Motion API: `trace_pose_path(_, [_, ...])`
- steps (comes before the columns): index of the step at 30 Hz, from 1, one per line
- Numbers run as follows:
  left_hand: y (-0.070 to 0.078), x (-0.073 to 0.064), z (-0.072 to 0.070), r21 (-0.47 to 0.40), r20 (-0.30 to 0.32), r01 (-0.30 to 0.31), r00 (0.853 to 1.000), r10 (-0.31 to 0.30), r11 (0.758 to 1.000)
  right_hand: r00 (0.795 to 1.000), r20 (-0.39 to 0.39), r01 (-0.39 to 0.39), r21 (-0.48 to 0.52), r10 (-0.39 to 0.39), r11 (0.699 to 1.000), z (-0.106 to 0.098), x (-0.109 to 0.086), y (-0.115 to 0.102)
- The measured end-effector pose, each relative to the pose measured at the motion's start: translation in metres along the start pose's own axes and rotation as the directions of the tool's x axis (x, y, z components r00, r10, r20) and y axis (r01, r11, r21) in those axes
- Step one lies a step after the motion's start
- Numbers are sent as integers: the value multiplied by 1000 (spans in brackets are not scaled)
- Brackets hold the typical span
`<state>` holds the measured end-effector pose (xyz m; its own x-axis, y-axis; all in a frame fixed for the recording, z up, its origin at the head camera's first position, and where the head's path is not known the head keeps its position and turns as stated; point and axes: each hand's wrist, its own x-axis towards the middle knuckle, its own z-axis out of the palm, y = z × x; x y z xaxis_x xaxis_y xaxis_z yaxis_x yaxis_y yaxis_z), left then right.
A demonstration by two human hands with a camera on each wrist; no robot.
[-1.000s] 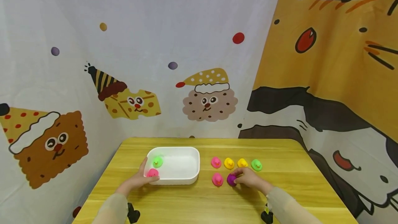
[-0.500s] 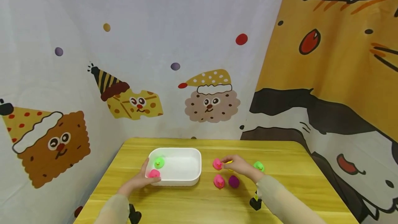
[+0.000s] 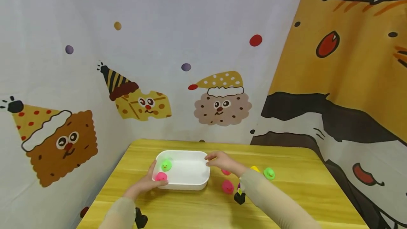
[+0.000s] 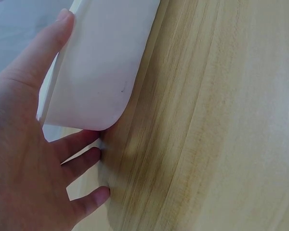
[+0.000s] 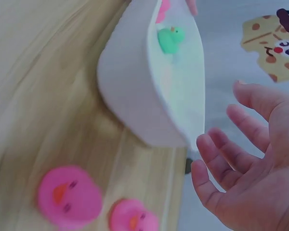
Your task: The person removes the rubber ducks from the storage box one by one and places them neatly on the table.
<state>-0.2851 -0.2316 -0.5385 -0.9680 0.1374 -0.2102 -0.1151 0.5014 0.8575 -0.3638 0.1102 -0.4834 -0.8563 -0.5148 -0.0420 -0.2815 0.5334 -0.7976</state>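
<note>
My left hand (image 3: 147,183) holds the near left corner of the white plastic box (image 3: 194,186); its thumb lies along the rim in the left wrist view. A green toy duck (image 3: 166,165) and a pink toy duck (image 3: 161,176) sit in the box's left part. My right hand (image 3: 222,161) hovers at the box's right rim. The right wrist view shows its fingers loosely bent and spread, with nothing in the palm. Just below that hand on the table are a pink duck (image 5: 133,216) and another pink duck (image 5: 70,197).
On the wooden table (image 3: 190,207), a green duck (image 3: 269,173) sits to the right. Beside it a yellow duck (image 3: 255,169) is partly hidden by the right arm. A purple duck barely shows behind the wrist. A cartoon-printed curtain (image 3: 152,45) hangs behind the table.
My right hand has left the purple duck, passed over the back row of ducks and moved left to the box's rim. My left hand keeps its place on the box. The head view shifted slightly.
</note>
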Motion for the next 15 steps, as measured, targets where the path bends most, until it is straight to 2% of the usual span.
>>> trace_pose_path(4, [0,-2,1,20,2,-11,1000,11,1000,1000,27,11,10,-11,1000,11,20,-8])
trace_pose_path(9, [-3,-2,2,9,-21,-6,1000,6,1000,998,53,-19,33,17,999,24,40,-18])
trace_pose_path(15, [-3,0,0,-10,-41,-34,999,34,999,999,27,27,4,-27,1000,42,67,-32])
